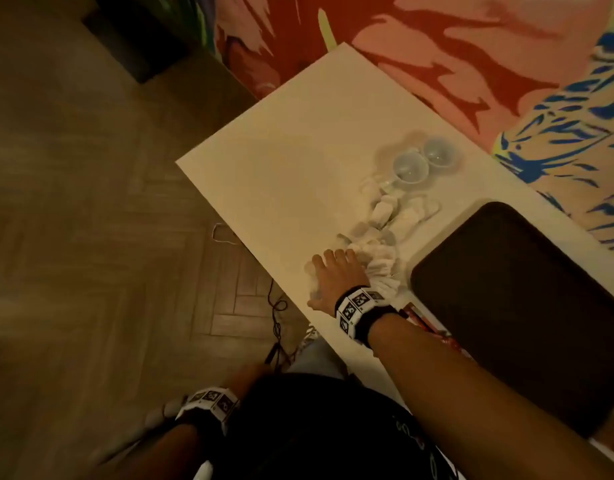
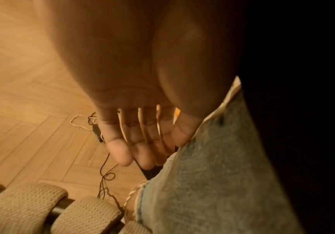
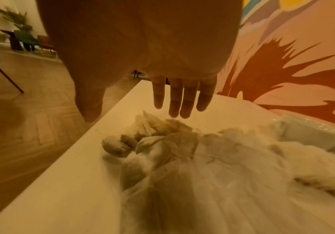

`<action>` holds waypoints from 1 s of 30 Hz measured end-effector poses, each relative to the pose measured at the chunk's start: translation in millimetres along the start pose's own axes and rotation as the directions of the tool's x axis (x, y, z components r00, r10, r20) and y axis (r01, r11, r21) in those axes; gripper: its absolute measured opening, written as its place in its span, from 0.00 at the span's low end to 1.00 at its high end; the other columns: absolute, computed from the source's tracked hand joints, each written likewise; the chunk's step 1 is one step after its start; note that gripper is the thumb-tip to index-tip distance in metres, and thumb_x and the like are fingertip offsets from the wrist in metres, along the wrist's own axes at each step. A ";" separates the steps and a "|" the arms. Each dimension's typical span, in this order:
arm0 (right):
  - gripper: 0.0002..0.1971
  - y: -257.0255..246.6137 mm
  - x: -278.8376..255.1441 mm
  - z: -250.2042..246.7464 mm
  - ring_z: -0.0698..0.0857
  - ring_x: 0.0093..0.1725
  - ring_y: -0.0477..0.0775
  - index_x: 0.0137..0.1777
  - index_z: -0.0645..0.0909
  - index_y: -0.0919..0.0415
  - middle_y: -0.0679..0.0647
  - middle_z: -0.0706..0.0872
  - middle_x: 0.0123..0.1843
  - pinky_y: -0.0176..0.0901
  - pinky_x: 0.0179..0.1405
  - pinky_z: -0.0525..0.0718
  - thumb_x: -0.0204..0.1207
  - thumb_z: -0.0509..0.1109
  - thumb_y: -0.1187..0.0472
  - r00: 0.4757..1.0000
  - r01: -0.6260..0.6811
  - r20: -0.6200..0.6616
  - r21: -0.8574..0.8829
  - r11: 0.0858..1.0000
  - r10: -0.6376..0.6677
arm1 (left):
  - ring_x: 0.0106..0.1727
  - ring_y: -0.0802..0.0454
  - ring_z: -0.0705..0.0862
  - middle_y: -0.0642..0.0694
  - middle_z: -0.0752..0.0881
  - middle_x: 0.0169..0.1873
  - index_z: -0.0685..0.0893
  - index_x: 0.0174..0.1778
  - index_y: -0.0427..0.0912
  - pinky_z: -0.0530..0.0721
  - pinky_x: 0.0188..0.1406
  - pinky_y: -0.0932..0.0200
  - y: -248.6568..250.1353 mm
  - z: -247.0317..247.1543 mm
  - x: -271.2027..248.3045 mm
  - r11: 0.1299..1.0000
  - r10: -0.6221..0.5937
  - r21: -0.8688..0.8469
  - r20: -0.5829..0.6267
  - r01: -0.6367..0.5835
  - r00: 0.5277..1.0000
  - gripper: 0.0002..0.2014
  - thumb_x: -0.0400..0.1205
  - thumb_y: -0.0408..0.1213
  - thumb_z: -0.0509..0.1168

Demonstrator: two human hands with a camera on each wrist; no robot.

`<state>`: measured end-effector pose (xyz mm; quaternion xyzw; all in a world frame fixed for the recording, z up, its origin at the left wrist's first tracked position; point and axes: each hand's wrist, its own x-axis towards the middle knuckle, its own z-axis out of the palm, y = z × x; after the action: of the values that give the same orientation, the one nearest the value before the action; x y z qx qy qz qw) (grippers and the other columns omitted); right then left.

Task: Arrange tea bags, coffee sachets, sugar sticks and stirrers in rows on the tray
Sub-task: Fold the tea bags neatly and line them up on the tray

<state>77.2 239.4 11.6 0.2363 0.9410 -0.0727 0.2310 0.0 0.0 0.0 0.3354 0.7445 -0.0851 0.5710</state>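
A loose heap of pale tea bags [image 1: 381, 251] [image 3: 174, 142] with strings lies on the white table [image 1: 281, 168], left of a dark empty tray [image 1: 520, 306]. My right hand [image 1: 333, 271] [image 3: 180, 101] hovers flat over the near end of the heap, fingers straight and spread, holding nothing. Red sachets [image 1: 419, 315] peek out from under my right wrist by the tray's near corner. My left hand [image 2: 140, 142] hangs beside my jeans below the table edge, fingers straight and empty; only its wristband [image 1: 208, 403] shows in the head view.
Two upturned clear cups [image 1: 423, 161] stand beyond the heap. A painted wall [image 1: 471, 46] runs along the table's far side. Cables [image 1: 277, 317] lie on the wooden floor to the left, and a woven chair [image 2: 42, 209] stands near my leg.
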 end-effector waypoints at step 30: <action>0.14 8.9 17.2 -10.2 0.84 0.55 0.57 0.56 0.87 0.55 0.53 0.90 0.54 0.48 0.54 0.82 0.76 0.69 0.73 0.950 -0.037 -0.197 0.698 0.715 0.241 | 0.65 0.47 0.85 0.43 0.86 0.66 0.83 0.68 0.46 0.79 0.63 0.59 -33.8 -35.3 42.4 1.000 0.001 0.017 0.063 -0.002 0.998 0.13 0.89 0.40 0.63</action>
<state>64.0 256.9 12.3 0.3831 0.8489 -0.3642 -0.0004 -53.4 9.4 -35.3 0.3379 0.7251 -0.1017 0.5914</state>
